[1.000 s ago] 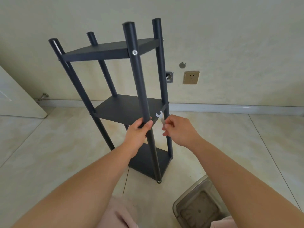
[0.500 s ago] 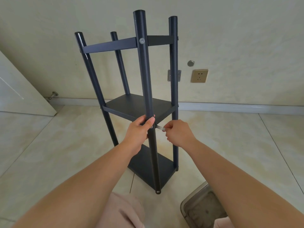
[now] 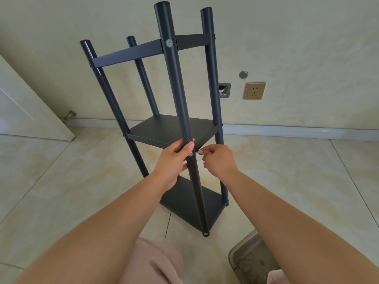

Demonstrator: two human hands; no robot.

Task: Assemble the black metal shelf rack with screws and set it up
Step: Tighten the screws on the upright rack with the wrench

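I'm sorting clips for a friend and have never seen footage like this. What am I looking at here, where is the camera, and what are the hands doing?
There is no machine here: these are a person's two bare arms, filmed by a wide-angle camera worn on their head, looking forward and down. In front of them stands a black metal shelf rack with three shelves on a tiled floor, near a wall with a socket. The left hand grips the nearest post at the middle shelf. The right hand pinches a small silver wrench beside a screw in that post, probably to tighten it. A clear plastic bin sits at the lower right.
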